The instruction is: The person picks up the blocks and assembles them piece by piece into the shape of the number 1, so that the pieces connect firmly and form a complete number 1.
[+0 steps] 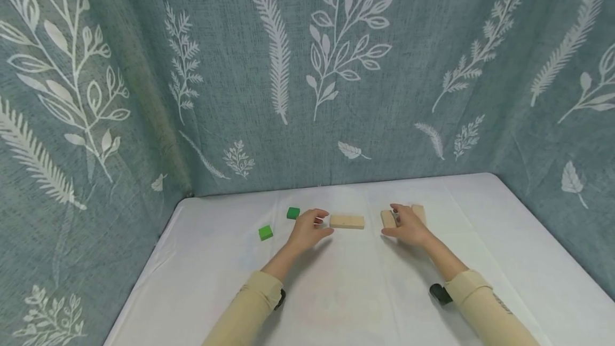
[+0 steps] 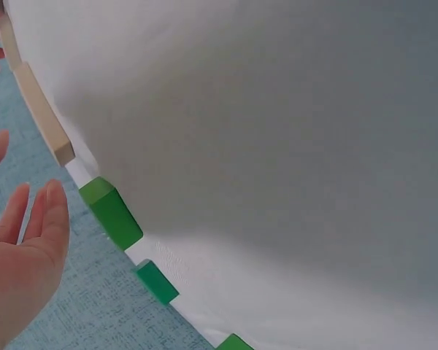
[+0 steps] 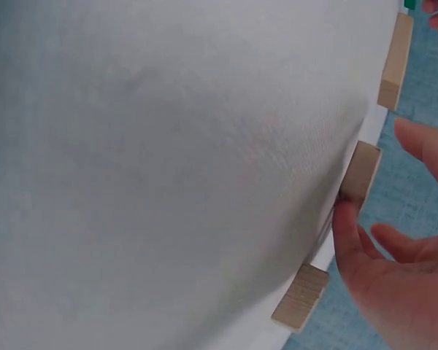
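My left hand (image 1: 307, 233) hovers at the left end of a long pale wooden block (image 1: 347, 221), thumb and fingers spread with nothing between them. In the left wrist view a green block (image 2: 113, 213) lies close to its fingertips; from the head view my hand hides that block. My right hand (image 1: 409, 228) curves around a second wooden block (image 1: 388, 219), thumb and fingers apart. In the right wrist view a fingertip (image 3: 346, 219) overlaps the lower end of this block (image 3: 360, 173). A third wooden block (image 1: 419, 212) stands just beyond the right hand, partly covered by it.
Further left on the white-covered table (image 1: 202, 260) are a dark green block (image 1: 293, 213) and a lighter green block (image 1: 265, 233). A patterned blue-green curtain (image 1: 298, 143) encloses the back and sides. Dark wrist devices (image 1: 440, 293) sit at both cuffs.
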A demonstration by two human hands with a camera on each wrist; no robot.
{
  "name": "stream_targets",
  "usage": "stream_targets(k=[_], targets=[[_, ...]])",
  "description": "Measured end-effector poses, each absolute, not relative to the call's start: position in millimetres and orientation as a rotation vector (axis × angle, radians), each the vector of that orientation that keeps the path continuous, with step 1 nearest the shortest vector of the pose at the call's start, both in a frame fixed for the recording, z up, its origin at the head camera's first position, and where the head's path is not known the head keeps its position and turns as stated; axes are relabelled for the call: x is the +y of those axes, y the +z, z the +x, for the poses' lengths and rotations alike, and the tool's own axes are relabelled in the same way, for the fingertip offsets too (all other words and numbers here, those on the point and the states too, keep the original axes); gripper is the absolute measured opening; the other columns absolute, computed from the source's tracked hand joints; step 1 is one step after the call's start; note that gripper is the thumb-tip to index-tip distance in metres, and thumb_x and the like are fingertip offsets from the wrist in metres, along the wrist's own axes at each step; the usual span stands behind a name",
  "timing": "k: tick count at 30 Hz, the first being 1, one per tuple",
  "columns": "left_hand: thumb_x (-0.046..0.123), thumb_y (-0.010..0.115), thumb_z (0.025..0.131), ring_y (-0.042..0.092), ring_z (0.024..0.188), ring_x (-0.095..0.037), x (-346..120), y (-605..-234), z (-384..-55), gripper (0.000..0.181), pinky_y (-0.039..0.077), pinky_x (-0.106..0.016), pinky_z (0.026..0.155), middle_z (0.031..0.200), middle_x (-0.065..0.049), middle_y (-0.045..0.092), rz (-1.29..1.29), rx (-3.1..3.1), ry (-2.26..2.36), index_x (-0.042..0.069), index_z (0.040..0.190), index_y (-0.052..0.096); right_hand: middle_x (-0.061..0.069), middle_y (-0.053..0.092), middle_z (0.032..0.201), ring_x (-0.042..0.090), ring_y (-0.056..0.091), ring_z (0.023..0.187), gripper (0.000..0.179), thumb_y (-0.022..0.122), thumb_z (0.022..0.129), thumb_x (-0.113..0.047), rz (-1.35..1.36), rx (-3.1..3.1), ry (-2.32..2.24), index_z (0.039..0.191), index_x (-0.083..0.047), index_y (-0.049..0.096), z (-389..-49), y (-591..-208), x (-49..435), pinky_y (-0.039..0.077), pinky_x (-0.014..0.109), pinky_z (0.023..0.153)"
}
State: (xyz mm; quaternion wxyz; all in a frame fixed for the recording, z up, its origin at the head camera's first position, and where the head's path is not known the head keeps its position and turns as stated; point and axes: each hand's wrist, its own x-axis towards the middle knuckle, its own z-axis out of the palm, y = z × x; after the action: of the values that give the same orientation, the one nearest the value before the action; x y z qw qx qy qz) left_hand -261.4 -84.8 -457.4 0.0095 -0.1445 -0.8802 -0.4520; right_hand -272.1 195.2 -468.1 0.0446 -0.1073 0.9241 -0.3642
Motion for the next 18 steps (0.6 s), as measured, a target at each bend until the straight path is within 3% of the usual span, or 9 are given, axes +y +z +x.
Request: stream_targets(k=[18], targets=[[0.011,0.072,0.078,0.057,0.096,-0.027,-72,-476,-283,0.042,0.048,-0.036,0.079,0.105,-0.016,0.059,-0.402,-2.833,-1.249,-0.003,0.115,0.058,0.03,0.044,0.125,0.041,0.047,0.111,0.073,0.069,0.081,-0.019,-0.285,2.81,-1.074,0.134,0.014,0.029,-280,-472,198,0.042,0.048,0.089]])
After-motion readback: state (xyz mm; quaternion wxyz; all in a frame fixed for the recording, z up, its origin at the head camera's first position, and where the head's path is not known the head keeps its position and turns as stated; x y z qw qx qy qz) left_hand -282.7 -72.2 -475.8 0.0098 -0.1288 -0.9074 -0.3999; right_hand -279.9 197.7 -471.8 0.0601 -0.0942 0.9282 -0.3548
